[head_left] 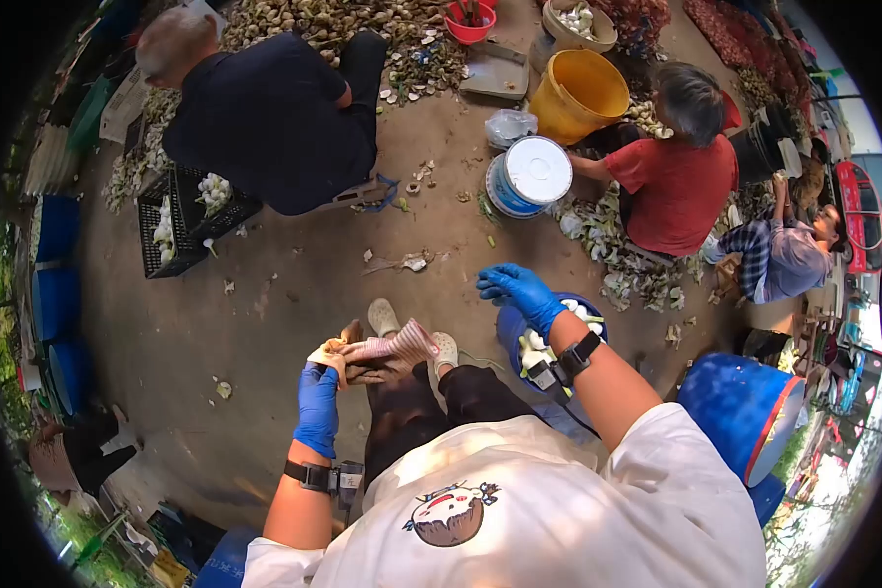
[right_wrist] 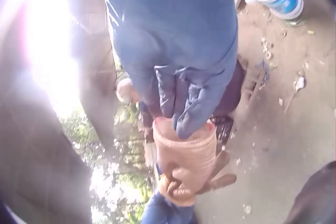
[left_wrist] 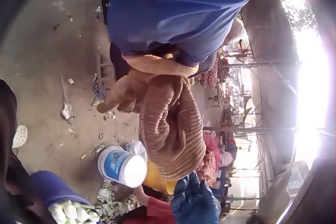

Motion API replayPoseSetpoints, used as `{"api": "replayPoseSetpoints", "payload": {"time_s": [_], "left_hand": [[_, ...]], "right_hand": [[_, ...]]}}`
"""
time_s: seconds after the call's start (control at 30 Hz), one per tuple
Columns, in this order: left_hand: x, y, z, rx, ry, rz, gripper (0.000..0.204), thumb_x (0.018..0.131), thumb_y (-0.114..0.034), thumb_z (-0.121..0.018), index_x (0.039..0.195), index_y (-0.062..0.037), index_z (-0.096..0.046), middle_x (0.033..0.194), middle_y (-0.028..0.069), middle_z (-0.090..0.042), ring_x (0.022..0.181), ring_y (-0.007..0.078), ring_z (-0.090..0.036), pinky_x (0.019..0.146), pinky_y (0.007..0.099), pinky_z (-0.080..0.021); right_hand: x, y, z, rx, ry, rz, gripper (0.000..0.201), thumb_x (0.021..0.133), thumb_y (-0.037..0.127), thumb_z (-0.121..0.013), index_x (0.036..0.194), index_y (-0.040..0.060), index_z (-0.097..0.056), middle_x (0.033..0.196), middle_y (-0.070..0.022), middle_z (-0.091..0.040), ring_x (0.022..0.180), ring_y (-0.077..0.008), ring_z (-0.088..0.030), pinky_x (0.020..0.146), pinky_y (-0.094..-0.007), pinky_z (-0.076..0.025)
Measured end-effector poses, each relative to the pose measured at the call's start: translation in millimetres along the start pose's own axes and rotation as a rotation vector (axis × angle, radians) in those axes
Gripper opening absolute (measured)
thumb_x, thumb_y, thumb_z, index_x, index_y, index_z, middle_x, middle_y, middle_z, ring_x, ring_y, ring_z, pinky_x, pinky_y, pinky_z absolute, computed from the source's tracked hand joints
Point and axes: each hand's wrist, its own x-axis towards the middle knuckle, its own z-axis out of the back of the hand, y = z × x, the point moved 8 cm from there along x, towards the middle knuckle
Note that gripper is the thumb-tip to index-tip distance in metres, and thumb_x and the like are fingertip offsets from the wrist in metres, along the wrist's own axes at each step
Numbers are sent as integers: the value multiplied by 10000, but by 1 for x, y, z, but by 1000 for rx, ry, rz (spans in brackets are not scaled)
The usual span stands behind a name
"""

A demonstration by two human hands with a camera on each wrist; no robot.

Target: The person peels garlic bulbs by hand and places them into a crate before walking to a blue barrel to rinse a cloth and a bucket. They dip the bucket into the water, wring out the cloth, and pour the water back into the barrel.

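Observation:
Both hands wear blue rubber gloves. My left hand grips a striped, brownish-pink knit work glove in front of the legs. In the left wrist view, the knit glove hangs from the fingers with its ribbed cuff toward the other hand; a second layer of knit fabric is bunched beside it. My right hand is held to the right of the cuff with nothing in it. The right wrist view has its fingers fairly straight and together, pointing at the cuff's opening and overlapping it there.
Beside the right forearm stands a blue bucket of white bulbs. Ahead are a lidded white-and-blue pail and a yellow bucket. A person in dark clothes and one in red sit among bulbs and peelings. Black crates stand left, a blue barrel right.

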Motion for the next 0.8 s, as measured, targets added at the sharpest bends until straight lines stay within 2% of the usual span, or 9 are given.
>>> {"api": "replayPoseSetpoints", "payload": {"time_s": [0.1,0.13,0.23,0.3,0.37,0.53,0.6,0.7,0.8], "left_hand": [[63,-15,-5,122,59,-14,284,885,-133,-518,1151,-34,-514,1022,47,-571,867,121,-563,752,229,-450],[90,-5,-2,101,-10,115,279,885,-133,-521,1143,-25,-515,1025,50,-570,867,119,-561,760,232,-445],[162,41,57,212,42,216,274,886,-121,-516,1132,0,-511,1069,55,-562,945,128,-551,825,239,-433],[200,39,52,197,-87,282,263,888,-120,-510,1124,-3,-514,1084,59,-552,960,129,-542,823,245,-434],[235,62,87,277,-115,321,283,894,-135,-509,1144,-4,-495,1105,69,-542,992,133,-528,839,247,-427],[289,108,122,360,-222,397,399,887,-209,-522,1210,8,-435,1153,100,-531,1044,179,-529,862,277,-437],[286,126,145,390,-223,468,420,875,-205,-553,1213,14,-431,1178,105,-509,1078,181,-502,918,288,-399],[283,127,141,378,-292,483,430,865,-188,-573,1217,14,-430,1193,108,-497,1105,182,-486,944,297,-383],[273,146,170,404,-273,571,338,867,-156,-559,1147,14,-474,1096,77,-522,1018,151,-495,905,276,-392]], "right_hand": [[106,-43,93,-69,-358,-78,296,869,328,-539,1025,81,-582,891,-35,-639,785,-126,-619,659,-266,-477],[147,-53,112,-57,-365,-82,296,869,328,-539,1025,81,-582,891,-35,-639,785,-126,-619,659,-266,-477],[248,-126,175,-59,-581,-165,308,851,325,-543,1022,75,-600,932,-91,-650,813,-202,-634,702,-310,-489],[329,-142,215,-627,-695,73,325,833,295,-533,1045,58,-597,999,-172,-628,899,-319,-608,794,-376,-477],[398,-164,233,-705,-710,-64,393,820,270,-543,1129,28,-545,1045,-207,-596,967,-337,-580,845,-370,-448],[542,-219,267,-856,-656,-119,395,818,178,-484,1175,10,-499,1164,-231,-528,1076,-388,-503,902,-430,-416],[564,-234,278,-998,-886,4,422,799,161,-518,1193,16,-476,1193,-207,-505,1111,-368,-477,881,-453,-424],[562,-228,267,-1124,-931,-228,397,778,181,-570,1144,49,-490,1159,-159,-504,1106,-317,-469,840,-466,-435],[555,-220,262,-1330,-954,-225,341,750,228,-616,1051,91,-532,1017,-113,-551,1021,-289,-514,810,-451,-444]]}}
